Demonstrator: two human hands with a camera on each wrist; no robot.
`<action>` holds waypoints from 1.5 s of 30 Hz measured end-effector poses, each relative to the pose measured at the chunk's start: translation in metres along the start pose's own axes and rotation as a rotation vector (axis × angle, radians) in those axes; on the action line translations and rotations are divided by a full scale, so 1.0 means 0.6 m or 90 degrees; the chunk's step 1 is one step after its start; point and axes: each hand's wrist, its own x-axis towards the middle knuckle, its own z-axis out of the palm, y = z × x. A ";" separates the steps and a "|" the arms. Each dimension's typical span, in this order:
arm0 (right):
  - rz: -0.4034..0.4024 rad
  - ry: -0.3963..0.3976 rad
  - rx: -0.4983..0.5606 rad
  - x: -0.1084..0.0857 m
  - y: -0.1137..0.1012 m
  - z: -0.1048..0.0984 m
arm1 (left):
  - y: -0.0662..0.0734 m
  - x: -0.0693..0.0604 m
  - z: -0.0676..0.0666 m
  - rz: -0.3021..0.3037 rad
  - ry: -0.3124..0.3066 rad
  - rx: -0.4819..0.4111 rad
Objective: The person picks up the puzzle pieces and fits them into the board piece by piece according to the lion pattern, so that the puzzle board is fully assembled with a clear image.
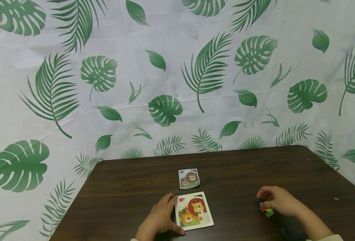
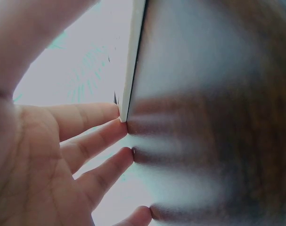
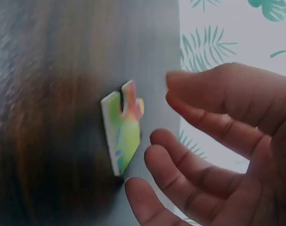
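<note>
A lion jigsaw puzzle in a pale tray (image 1: 210, 221) lies on the dark table, with a bare cream patch at its lower right. My left hand (image 1: 160, 217) rests along the tray's left side, thumb near the bottom corner, fingers by the top one. In the left wrist view its fairly straight fingers touch the tray edge (image 2: 132, 61) and the tabletop. Off to the right, my right hand (image 1: 281, 201) hovers over a loose puzzle piece (image 3: 126, 129), green with some orange. The fingers are loosely bent around the space above it and hold nothing; a gap separates them from the piece.
A small printed lion picture card (image 1: 189, 178) lies just behind the tray. The wood-grain table (image 1: 129, 187) reaches back to a white leaf-print cloth (image 1: 129, 127). A tiny pale speck (image 1: 336, 198) sits at the right of the table.
</note>
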 end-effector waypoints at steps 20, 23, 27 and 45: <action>0.031 -0.047 -0.005 0.004 0.021 -0.008 | 0.001 0.000 0.000 -0.001 0.002 0.002; 0.027 -0.056 -0.001 0.006 0.020 -0.010 | 0.000 0.000 0.000 -0.001 0.004 0.003; 0.015 -0.063 0.016 0.006 0.018 -0.009 | 0.000 0.000 0.001 -0.001 0.006 0.001; 0.012 -0.006 0.015 0.012 0.000 0.012 | 0.001 -0.001 0.001 -0.002 0.008 -0.003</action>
